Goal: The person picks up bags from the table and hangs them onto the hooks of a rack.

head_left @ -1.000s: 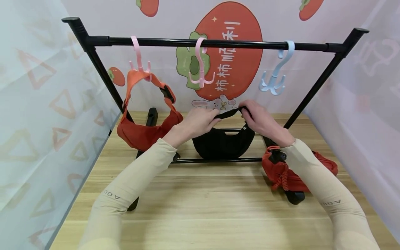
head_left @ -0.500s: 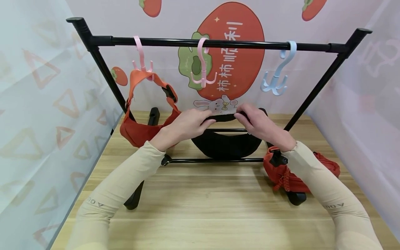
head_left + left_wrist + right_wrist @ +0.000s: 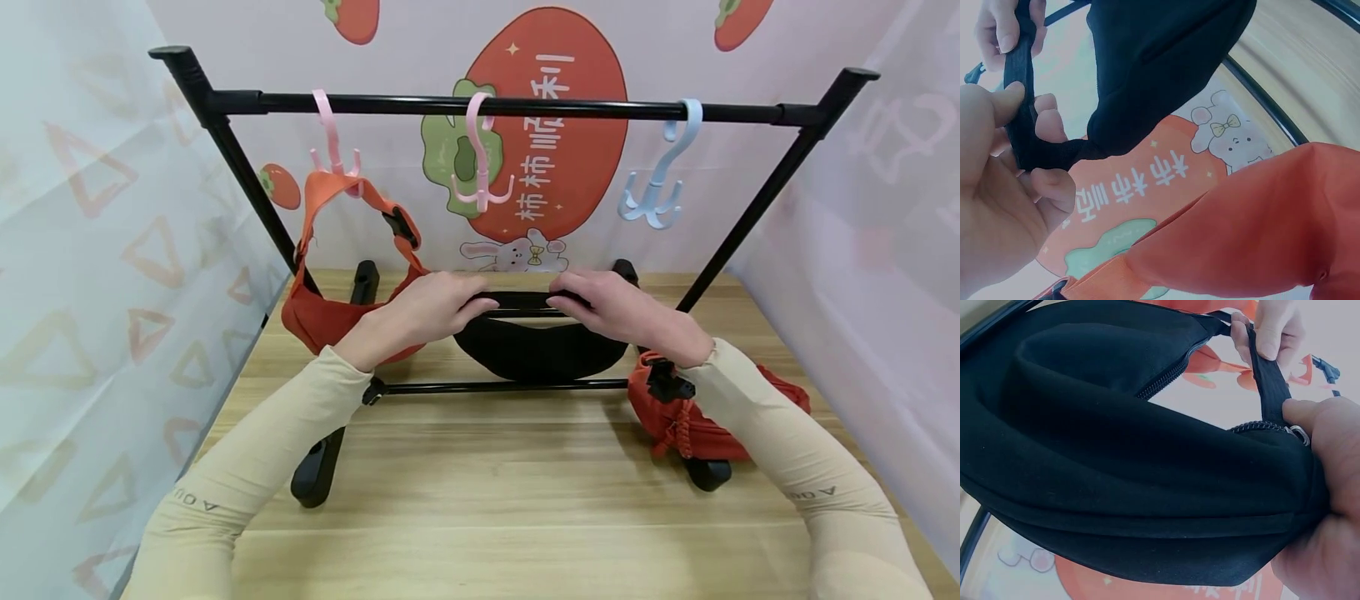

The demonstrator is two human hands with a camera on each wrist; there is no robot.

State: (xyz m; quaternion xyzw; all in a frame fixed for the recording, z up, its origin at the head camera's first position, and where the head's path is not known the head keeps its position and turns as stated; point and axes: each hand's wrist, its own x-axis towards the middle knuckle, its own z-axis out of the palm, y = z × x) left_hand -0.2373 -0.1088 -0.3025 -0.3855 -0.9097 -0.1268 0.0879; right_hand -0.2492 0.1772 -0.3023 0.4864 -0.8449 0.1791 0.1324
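A black waist bag (image 3: 540,352) hangs below both hands, in front of the rack's lower bars. The left hand (image 3: 420,315) holds one end of its strap (image 3: 1020,75); thumb and fingers curl round it in the left wrist view. At the other end, the right hand (image 3: 626,310) grips the strap and the bag's end, beside a zipper pull (image 3: 1300,435). Between the hands the strap runs nearly level. A red waist bag (image 3: 330,317) with an orange strap hangs from the left pink hook (image 3: 333,137), partly behind the left hand and forearm.
Overhead runs the black rack's top bar (image 3: 570,107). It carries another pink hook (image 3: 482,158) in the middle and a light blue hook (image 3: 656,179) at right. A red bag (image 3: 697,417) lies under the right forearm on the wooden table (image 3: 510,500).
Both hands have come down a little with the black bag, and the left has shifted left. The strap, arched up between them before, now runs flatter. The red bags stay put.
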